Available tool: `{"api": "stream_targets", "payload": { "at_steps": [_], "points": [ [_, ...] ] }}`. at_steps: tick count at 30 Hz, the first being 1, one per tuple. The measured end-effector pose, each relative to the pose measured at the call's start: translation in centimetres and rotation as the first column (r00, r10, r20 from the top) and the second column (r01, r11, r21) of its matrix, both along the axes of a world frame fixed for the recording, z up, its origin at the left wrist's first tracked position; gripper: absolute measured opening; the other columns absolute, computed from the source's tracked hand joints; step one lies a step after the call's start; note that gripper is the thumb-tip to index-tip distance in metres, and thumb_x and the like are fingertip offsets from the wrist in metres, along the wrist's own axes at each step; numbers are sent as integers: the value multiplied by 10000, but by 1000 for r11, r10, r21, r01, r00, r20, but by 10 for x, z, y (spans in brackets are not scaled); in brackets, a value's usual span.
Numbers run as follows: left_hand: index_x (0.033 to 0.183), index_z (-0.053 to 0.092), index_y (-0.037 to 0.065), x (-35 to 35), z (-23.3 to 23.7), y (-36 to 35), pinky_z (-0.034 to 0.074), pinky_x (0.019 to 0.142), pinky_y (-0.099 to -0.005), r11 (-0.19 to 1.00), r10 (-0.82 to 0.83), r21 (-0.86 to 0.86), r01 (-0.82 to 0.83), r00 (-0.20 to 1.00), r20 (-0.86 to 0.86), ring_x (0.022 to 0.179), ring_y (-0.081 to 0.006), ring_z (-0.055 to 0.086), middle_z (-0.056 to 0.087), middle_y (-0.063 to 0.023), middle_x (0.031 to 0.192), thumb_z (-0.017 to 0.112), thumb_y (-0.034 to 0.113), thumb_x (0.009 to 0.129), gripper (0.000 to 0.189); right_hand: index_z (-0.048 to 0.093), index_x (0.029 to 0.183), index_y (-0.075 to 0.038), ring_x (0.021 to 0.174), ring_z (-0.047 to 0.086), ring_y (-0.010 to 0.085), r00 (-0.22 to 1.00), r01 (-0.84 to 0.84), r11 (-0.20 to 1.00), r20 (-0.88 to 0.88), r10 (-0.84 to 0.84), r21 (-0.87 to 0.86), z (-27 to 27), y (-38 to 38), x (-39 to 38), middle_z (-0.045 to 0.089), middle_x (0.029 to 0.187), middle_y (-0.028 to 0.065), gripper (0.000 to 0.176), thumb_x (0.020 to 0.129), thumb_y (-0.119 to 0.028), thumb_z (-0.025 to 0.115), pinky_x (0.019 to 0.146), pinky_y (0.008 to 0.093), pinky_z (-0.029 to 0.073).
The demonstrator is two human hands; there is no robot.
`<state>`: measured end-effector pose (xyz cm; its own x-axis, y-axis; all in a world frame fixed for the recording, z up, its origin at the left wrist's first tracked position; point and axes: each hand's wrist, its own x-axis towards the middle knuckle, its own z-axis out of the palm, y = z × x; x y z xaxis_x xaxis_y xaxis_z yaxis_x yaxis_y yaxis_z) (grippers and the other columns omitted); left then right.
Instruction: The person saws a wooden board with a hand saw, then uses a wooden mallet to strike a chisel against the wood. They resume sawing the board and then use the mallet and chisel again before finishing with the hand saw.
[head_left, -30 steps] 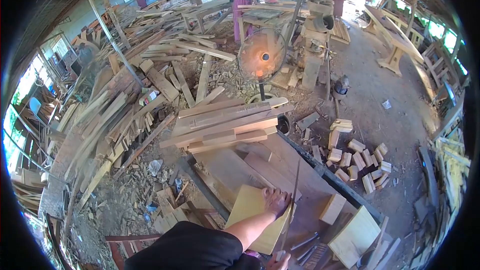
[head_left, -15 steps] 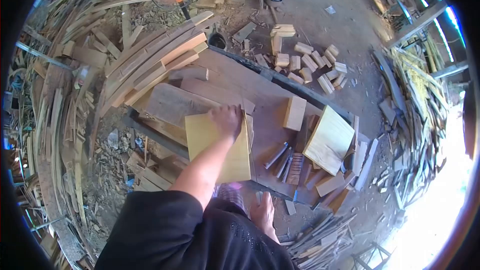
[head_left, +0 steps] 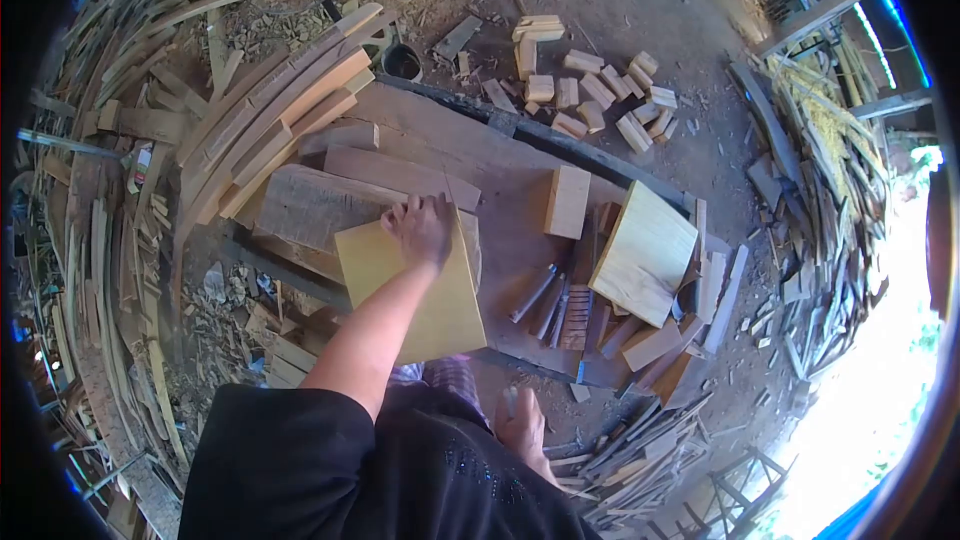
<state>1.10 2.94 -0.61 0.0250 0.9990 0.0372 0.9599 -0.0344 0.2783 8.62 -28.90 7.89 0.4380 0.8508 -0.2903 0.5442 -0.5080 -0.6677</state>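
My left hand (head_left: 424,235) is closed at the upper right edge of a flat yellowish board (head_left: 420,290), its fingers curled over the edge. The board is tilted over my lap, in front of a thick grey-brown wooden block (head_left: 325,205). A thin dark line, too fine to identify, shows just above the fingers. My right hand does not show. A bare foot (head_left: 520,425) rests below and to the right of the board.
A low wooden bench (head_left: 510,175) bears a pale block (head_left: 568,202), a large pale board (head_left: 645,255) and several dark-handled tools (head_left: 540,302). Long curved planks (head_left: 290,105) lie at upper left. Small cut blocks (head_left: 598,92) and a dark bucket (head_left: 402,62) are beyond the bench.
The view has shifted, so the bench and surroundings appear further left and slightly higher. My left hand remains on the yellowish board, which now appears more tilted.
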Motion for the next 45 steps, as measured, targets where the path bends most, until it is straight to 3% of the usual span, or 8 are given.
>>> {"api": "stream_targets", "payload": {
  "at_steps": [5, 12, 20, 25, 32, 38, 40, 45],
  "points": [
    [913, 700, 151, -2, 9, -8, 278, 957, -478, 999, -44, 4, 44, 999, -8, 1014, -289, 498, 599, -59, 1015, 457, 328, 940, 302, 464, 1110, -25, 828, 595, 460, 997, -69, 985, 52, 62, 157, -37, 150, -2, 580, 908, 236, 332, 829, -105, 623, 684, 517, 507],
    [937, 708, 141, 0, -3, -2, 277, 943, -469, 1000, 27, 9, -27, 1000, -4, 1004, -286, 495, 604, -78, 1034, 424, 351, 963, 354, 486, 1080, -22, 812, 612, 447, 1000, -17, 998, 25, 16, 57, -13, 24, -3, 594, 935, 244, 303, 857, -159, 640, 660, 513, 516],
    [929, 710, 133, -3, 3, -1, 271, 955, -470, 1000, 11, 26, -12, 1000, 4, 1011, -285, 505, 614, -79, 1020, 446, 347, 959, 341, 482, 1045, -20, 814, 607, 460, 999, -21, 995, 30, 18, 99, -28, 146, -10, 600, 953, 249, 257, 866, -147, 614, 678, 517, 509],
    [987, 703, 146, 1, 1, -1, 253, 955, -474, 999, 31, -45, -31, 999, 6, 1041, -288, 482, 604, -85, 1048, 388, 374, 983, 388, 488, 1124, -10, 801, 611, 451, 1000, 28, 997, -7, -28, -69, 0, 12, -5, 584, 882, 226, 327, 856, -133, 629, 679, 504, 518],
    [981, 704, 152, -3, -3, 2, 255, 974, -458, 1000, 25, -15, -26, 1000, -17, 1050, -292, 482, 595, -88, 1087, 358, 392, 990, 421, 446, 1135, -11, 834, 584, 465, 999, -37, 995, 0, 37, 97, -28, 144, -7, 569, 914, 236, 347, 836, -85, 605, 670, 536, 486],
    [1123, 612, 55, -2, -24, -1, 263, 1024, -516, 981, 147, -135, -141, 989, 34, 1147, -324, 462, 583, -146, 1146, 405, 308, 961, 365, 492, 924, -17, 798, 576, 471, 983, 153, 987, -101, -156, -43, -15, -2, -7, 589, 903, 245, 260, 842, -194, 664, 681, 504, 485],
    [1050, 652, 123, -6, -63, -1, 283, 992, -578, 975, 91, 212, -68, 991, -102, 1086, -305, 524, 616, -104, 1072, 466, 276, 938, 265, 487, 937, -18, 782, 573, 485, 997, 64, 997, -46, -61, 52, -28, 15, -2, 588, 883, 260, 246, 849, -183, 647, 668, 523, 474],
    [912, 703, 133, -4, 9, -3, 321, 937, -525, 1000, 9, 21, -10, 999, 34, 1029, -310, 538, 632, -95, 998, 439, 311, 957, 322, 443, 946, 9, 766, 554, 500, 998, -54, 976, 54, 44, 213, -37, 123, 0, 563, 797, 290, 229, 872, -145, 597, 656, 548, 429]
  ]
}}
